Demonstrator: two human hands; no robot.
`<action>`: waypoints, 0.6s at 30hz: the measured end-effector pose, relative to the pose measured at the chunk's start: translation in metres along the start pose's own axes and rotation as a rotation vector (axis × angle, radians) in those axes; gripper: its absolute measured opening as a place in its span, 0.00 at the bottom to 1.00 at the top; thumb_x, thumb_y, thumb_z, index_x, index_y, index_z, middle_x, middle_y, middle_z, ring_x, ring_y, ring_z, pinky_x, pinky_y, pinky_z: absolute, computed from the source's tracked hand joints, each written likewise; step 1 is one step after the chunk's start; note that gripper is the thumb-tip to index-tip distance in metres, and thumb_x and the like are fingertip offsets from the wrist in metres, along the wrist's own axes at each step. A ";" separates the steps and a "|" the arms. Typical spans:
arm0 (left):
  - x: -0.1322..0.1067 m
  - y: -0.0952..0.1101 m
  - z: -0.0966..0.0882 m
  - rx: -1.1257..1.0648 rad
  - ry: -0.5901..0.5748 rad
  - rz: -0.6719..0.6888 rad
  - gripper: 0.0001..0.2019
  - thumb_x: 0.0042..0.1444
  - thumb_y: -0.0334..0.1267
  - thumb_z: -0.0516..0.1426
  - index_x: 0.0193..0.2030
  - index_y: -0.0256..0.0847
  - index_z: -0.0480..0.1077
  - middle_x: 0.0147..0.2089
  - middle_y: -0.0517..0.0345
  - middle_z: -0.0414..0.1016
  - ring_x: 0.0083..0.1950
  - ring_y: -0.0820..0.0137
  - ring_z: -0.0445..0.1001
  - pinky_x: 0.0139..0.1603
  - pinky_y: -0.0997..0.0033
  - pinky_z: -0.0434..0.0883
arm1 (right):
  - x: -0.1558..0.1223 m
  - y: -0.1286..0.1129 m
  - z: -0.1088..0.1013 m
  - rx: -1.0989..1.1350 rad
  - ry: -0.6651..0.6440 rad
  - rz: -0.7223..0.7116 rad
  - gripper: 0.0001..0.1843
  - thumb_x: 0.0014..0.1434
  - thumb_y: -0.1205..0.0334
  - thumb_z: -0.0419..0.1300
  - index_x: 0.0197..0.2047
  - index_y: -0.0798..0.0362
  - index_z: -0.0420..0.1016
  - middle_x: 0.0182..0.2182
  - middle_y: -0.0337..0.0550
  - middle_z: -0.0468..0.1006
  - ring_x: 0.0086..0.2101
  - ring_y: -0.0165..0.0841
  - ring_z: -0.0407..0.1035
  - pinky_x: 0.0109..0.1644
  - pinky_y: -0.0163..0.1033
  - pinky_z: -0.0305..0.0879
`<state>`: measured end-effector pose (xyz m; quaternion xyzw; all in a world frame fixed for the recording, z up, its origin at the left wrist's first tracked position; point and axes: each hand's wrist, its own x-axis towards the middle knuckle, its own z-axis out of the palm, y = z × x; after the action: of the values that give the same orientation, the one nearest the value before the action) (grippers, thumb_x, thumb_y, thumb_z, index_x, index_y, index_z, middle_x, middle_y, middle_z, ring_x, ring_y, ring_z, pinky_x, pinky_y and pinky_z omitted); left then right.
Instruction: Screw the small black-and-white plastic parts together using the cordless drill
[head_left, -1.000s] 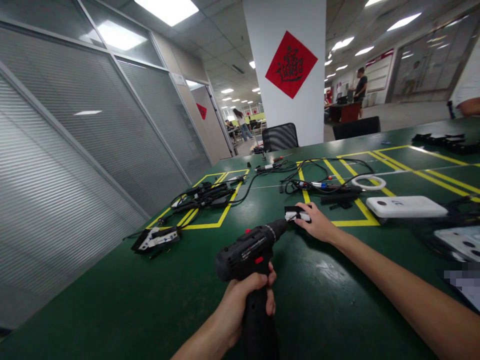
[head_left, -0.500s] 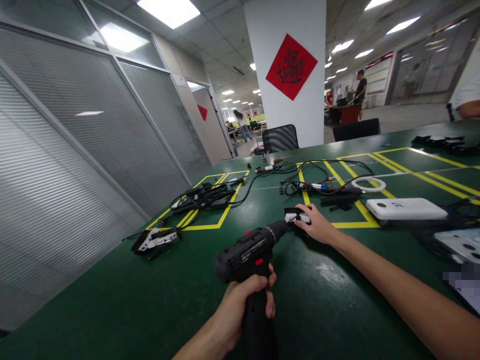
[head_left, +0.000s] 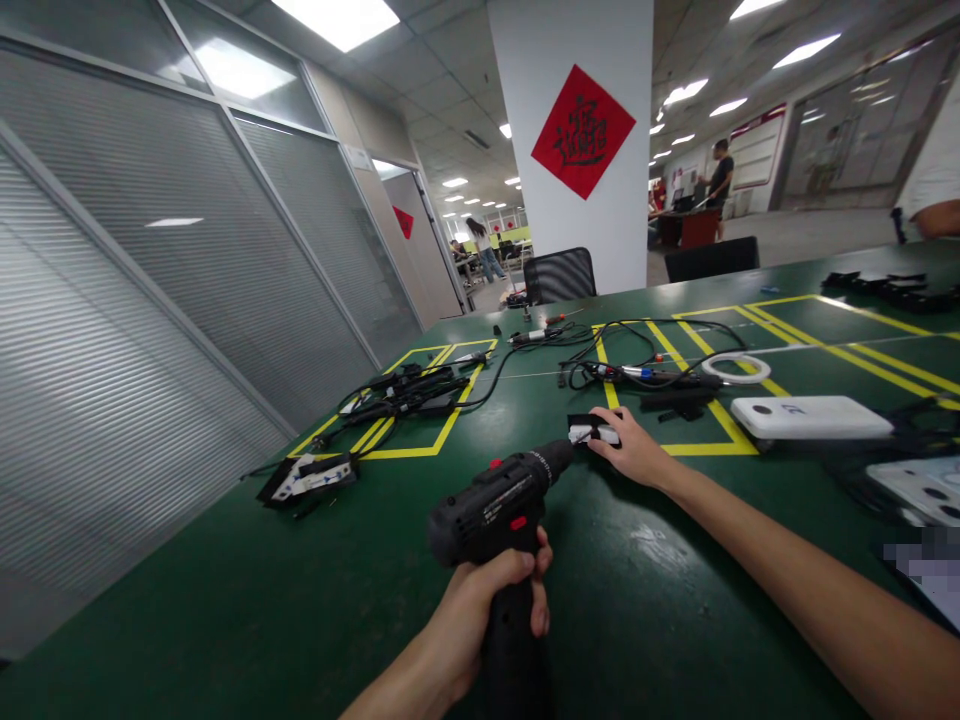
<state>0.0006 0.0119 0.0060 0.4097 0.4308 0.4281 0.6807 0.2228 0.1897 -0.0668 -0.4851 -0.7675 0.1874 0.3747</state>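
A black cordless drill [head_left: 495, 505] is gripped round its handle by my left hand [head_left: 480, 600], with the fingers wrapped and the thumb along the side. Its chuck points away and to the right, with the tip close to a small black-and-white part [head_left: 583, 434] on the table. My right hand [head_left: 626, 447] is closed on that part from the right, thumb and fingers on either side. Whether the drill bit touches the part I cannot tell. The far side of the part is hidden by my right fingers.
On the green table [head_left: 300, 600] lie bundled black cables [head_left: 409, 395], another black-and-white part [head_left: 307, 480], a soldering-iron-like tool [head_left: 645, 375], a white ring [head_left: 735, 369] and a white oblong device [head_left: 810, 418]. Yellow tape marks rectangles. A black chair [head_left: 559, 275] stands behind.
Almost nothing differs. Both hands, the drill and the small part keep their places; the view has shifted very slightly.
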 end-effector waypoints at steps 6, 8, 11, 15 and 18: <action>-0.001 0.004 0.010 0.026 0.077 0.021 0.15 0.51 0.32 0.48 0.45 0.32 0.66 0.32 0.51 0.72 0.17 0.76 0.62 0.26 0.67 0.63 | -0.001 -0.001 -0.002 -0.010 -0.012 -0.009 0.26 0.55 0.55 0.55 0.57 0.46 0.57 0.47 0.46 0.59 0.46 0.36 0.64 0.55 0.44 0.59; -0.003 0.006 0.012 0.035 0.084 0.023 0.16 0.51 0.32 0.48 0.47 0.32 0.65 0.35 0.48 0.73 0.17 0.76 0.62 0.26 0.67 0.63 | -0.001 -0.002 -0.002 -0.010 -0.016 -0.008 0.26 0.55 0.55 0.55 0.57 0.46 0.57 0.47 0.46 0.59 0.47 0.36 0.64 0.55 0.44 0.58; -0.004 0.007 0.012 0.050 0.090 0.022 0.16 0.51 0.32 0.49 0.47 0.31 0.65 0.34 0.48 0.74 0.17 0.75 0.63 0.26 0.66 0.63 | -0.001 -0.001 -0.002 -0.012 -0.016 -0.006 0.26 0.55 0.56 0.55 0.57 0.46 0.57 0.48 0.46 0.59 0.47 0.36 0.64 0.55 0.44 0.58; -0.002 0.007 0.011 0.043 0.099 0.007 0.12 0.51 0.33 0.49 0.42 0.32 0.66 0.32 0.50 0.73 0.17 0.75 0.63 0.26 0.67 0.63 | 0.000 0.000 -0.001 -0.011 -0.016 -0.012 0.26 0.55 0.56 0.55 0.57 0.46 0.57 0.48 0.46 0.59 0.46 0.36 0.64 0.55 0.43 0.59; 0.000 0.005 0.009 0.025 0.101 -0.001 0.11 0.52 0.34 0.50 0.41 0.33 0.66 0.33 0.51 0.73 0.18 0.76 0.62 0.26 0.67 0.63 | -0.001 0.000 -0.001 -0.011 -0.008 -0.020 0.26 0.55 0.56 0.55 0.57 0.46 0.58 0.48 0.46 0.59 0.46 0.36 0.64 0.55 0.42 0.59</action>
<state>0.0073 0.0115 0.0134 0.3959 0.4703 0.4424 0.6530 0.2239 0.1892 -0.0665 -0.4788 -0.7749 0.1812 0.3708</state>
